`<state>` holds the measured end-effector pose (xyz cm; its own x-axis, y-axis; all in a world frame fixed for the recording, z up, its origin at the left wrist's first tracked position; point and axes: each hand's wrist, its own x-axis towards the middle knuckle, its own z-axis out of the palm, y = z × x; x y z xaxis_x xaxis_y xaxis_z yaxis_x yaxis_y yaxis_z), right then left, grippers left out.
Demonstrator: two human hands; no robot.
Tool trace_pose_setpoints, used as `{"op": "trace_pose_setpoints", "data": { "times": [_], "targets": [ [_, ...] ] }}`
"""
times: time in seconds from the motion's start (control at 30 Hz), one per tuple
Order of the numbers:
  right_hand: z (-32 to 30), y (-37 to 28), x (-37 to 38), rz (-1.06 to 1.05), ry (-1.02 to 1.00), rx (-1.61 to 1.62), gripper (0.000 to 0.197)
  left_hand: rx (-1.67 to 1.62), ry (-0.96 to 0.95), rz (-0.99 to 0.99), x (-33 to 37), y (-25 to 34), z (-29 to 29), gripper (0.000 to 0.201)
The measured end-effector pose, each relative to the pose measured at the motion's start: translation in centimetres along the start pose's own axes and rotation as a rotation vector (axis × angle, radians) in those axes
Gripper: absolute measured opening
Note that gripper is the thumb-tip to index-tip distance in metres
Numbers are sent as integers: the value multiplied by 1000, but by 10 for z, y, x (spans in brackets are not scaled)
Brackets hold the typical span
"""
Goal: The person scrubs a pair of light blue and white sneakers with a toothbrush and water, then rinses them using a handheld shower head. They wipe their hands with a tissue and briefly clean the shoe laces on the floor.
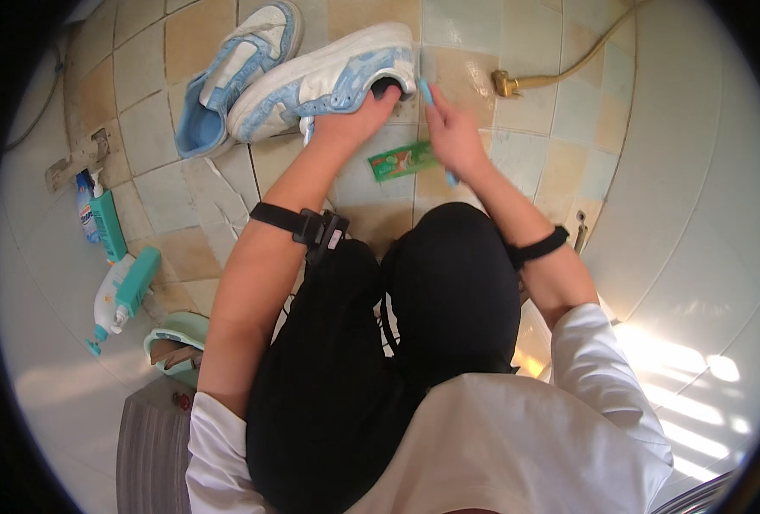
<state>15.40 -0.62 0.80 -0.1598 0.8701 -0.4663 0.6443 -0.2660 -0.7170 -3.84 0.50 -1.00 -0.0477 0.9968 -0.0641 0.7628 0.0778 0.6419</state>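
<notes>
The left grip (369, 113) grasps the blue-and-white shoe (339, 79) at its collar. The right grip (457, 141) is closed on a light-blue tool (426, 92), just beside this shoe's heel. Left of this shoe, the second shoe (233, 75) lies on tiled floor (517, 120).

Shoe (345, 73) in left hand (361, 120), probable brush (427, 92) beside

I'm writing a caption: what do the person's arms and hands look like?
The left hand and right hand are ungloved. White short sleeves end near the elbows. A black strap circles the left forearm, carrying a black buckle-like fitting with a small pale label; a plain-looking black band circles the right forearm.
</notes>
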Motion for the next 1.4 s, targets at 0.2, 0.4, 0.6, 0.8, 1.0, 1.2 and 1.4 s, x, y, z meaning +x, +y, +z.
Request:
{"op": "trace_pose_setpoints", "data": {
  "times": [0.2,0.4,0.6,0.8,1.0,1.2,1.4],
  "targets": [
    [-19,-28,-33,-111,-91,20,46,51,-68,-119,0,0,-3,45],
    [-28,-25,1,-123,-91,-149,47,55,85,82,-2,-2,-1,43],
    [-25,-33,-20,-192,-153,-122,47,16,65,44,-6,0,-3,42],
    [-22,-28,-16,-231,-89,-46,47,40,45,51,-1,-1,1,43],
    [-36,-12,-11,-34,-153,-36,47,26,40,48,-1,-1,1,45],
    [-63,-14,-39,-242,-213,42,47,-61,-81,-21,-11,16,-20,52],
    [-81,-49,-16,-292,-357,-269,45,208,-653,60,-19,50,4,78]
  ]
}}
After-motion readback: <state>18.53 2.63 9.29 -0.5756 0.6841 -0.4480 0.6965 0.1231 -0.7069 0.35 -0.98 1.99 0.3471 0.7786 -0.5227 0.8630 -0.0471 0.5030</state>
